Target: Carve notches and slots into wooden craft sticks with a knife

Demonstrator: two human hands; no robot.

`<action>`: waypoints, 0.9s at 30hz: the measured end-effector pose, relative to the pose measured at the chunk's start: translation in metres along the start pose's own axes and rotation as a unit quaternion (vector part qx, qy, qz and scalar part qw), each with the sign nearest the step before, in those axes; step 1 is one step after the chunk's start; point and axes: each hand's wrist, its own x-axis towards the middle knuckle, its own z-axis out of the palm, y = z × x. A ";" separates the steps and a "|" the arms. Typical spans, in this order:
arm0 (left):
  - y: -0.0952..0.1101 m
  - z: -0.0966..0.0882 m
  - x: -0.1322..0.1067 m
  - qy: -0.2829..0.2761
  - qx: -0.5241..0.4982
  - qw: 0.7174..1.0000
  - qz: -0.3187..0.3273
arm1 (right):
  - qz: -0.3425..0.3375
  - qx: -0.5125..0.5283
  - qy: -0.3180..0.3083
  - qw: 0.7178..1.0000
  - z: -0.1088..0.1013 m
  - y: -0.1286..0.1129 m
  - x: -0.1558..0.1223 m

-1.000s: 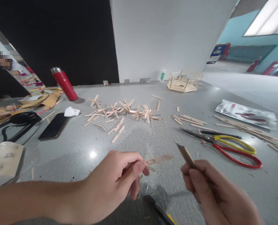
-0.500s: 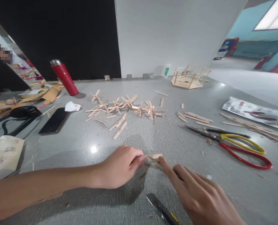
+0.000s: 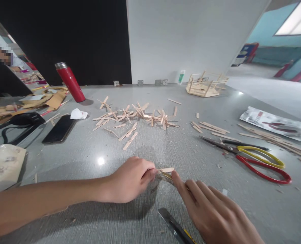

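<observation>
My left hand (image 3: 130, 181) pinches the end of a short flat wooden stick (image 3: 167, 169) between thumb and forefinger. Against that stick lies a slim tool with a yellowish metal tip (image 3: 167, 175), gripped by my right hand (image 3: 213, 210) with the forefinger stretched along it. Most of this tool is hidden under the fingers, so its kind does not show. Below, between the hands, a utility knife (image 3: 174, 225) rests on the table with its blade out. Long-nosed scissors (image 3: 252, 157) with one yellow and one red handle lie to the right.
Small wooden sticks (image 3: 140, 113) are scattered mid-table, with longer strips (image 3: 274, 137) at right. A hexagonal stick frame (image 3: 203, 84) stands at the back. On the left are a red flask (image 3: 70, 83), a phone (image 3: 59, 129) and a packet (image 3: 5, 166). Another person (image 3: 3, 54) is at far left.
The tool in my right hand has shifted slightly against the stick, and more of the stick's flat face shows. My right fingers have moved a little; my left hand keeps its pinch.
</observation>
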 end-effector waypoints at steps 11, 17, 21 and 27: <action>0.000 0.001 -0.002 0.005 0.009 1.000 0.009 | -0.016 -0.014 0.001 1.000 -0.003 0.003 0.002; 0.001 -0.001 -0.003 -0.004 0.015 1.000 0.022 | -0.017 -0.061 -0.011 0.998 -0.002 -0.001 0.003; 0.001 0.002 -0.003 0.009 0.028 0.999 0.026 | 0.009 -0.066 -0.023 0.998 -0.002 -0.006 0.002; -0.001 0.009 -0.004 0.032 0.037 0.998 0.024 | 0.045 0.001 -0.035 0.998 0.004 -0.009 -0.005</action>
